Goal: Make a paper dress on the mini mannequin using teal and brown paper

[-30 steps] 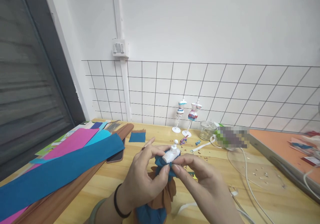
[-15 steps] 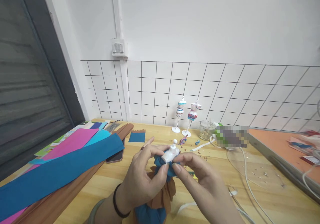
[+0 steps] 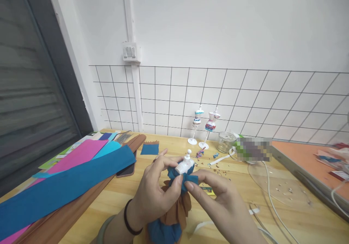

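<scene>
A small white dress form (image 3: 185,164) tilts between my hands, wrapped in blue fabric at the chest with a brown and blue layered skirt (image 3: 174,211) hanging below. My left hand (image 3: 160,189) grips the form and its blue wrap from the left, thumb pressed on the front. Between its thumb and fingers, my right hand (image 3: 212,193) pinches a blue fabric end (image 3: 193,179) that sticks out to the right of the form's chest. The lower part of the form is hidden by the skirt.
Blue, pink and brown fabric strips (image 3: 65,186) lie at left, partly over a phone (image 3: 127,169). Two small dress forms (image 3: 197,122) (image 3: 211,124), a glass jar (image 3: 227,142) and scraps stand or lie behind my hands. White cables (image 3: 268,186) cross the right side.
My right fingers have drawn a blue fabric end out to the right, so more of it shows. The dress form's top has shifted slightly left and up.
</scene>
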A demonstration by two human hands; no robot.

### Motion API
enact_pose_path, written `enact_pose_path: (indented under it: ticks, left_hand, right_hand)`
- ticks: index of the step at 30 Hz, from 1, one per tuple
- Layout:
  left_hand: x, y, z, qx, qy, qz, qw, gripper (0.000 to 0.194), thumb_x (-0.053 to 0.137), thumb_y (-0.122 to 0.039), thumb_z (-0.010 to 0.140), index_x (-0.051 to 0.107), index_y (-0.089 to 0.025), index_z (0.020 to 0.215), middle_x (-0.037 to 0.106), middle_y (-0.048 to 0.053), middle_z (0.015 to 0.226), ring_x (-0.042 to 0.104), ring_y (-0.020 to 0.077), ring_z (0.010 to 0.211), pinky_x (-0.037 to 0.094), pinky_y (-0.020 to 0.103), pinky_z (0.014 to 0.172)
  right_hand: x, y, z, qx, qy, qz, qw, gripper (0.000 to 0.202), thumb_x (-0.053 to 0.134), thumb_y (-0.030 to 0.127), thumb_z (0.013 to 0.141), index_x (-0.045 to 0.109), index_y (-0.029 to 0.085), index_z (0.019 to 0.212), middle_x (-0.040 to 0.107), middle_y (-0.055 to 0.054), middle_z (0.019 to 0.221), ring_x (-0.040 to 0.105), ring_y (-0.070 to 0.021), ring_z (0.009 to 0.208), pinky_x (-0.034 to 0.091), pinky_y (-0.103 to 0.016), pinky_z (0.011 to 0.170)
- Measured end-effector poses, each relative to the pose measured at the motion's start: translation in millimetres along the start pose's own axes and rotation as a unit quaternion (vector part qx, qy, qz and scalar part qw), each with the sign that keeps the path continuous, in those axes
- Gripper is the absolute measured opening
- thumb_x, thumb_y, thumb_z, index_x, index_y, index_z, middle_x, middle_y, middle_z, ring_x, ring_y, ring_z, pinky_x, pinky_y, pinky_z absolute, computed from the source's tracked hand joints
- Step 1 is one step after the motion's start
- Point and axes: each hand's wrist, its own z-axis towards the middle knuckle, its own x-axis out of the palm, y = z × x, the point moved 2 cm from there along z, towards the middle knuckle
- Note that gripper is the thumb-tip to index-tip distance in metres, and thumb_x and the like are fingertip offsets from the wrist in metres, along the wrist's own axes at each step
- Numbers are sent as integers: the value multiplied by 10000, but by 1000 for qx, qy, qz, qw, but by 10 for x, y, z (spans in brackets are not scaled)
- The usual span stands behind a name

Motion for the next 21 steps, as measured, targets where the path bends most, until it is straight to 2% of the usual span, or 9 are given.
enact_pose_path:
  ticks: [6, 10, 15, 21]
  left_hand:
    - [0, -17, 1, -6, 2, 5, 1000, 187, 510, -131, 768, 473, -239, 917, 706, 32, 1038, 654, 227, 1005, 405, 513, 1015]
    - [1, -16, -3, 0, -2, 6, 1000, 199, 509, -133, 767, 470, -245, 927, 705, 26, 1039, 657, 224, 996, 412, 511, 1008]
    - [7, -4, -8, 4, -2, 5, 1000, 204, 514, -130, 767, 465, -251, 924, 707, 14, 1023, 653, 220, 1006, 402, 517, 1016]
    - [3, 1, -9, 2, 2, 7, 1000, 210, 521, -142, 770, 459, -250, 939, 705, 27, 1047, 658, 230, 995, 400, 546, 1005]
  right_hand:
    - [-27, -5, 17, 34, 17, -7, 999, 137, 599, 332, 831, 662, 247, 744, 685, 30, 756, 612, -149, 732, 485, -226, 688]
    - [-21, 7, 36, 33, 35, -34, 998, 154, 607, 299, 816, 634, 229, 682, 665, 35, 688, 600, -142, 682, 477, -228, 668]
    - [-33, 8, 39, 27, 8, -29, 999, 102, 623, 295, 799, 627, 229, 720, 665, 23, 744, 605, -148, 732, 477, -224, 680]
    - [-33, 31, 18, 1, 4, 15, 1000, 140, 557, 311, 872, 644, 243, 785, 676, 24, 796, 623, -136, 767, 474, -207, 706]
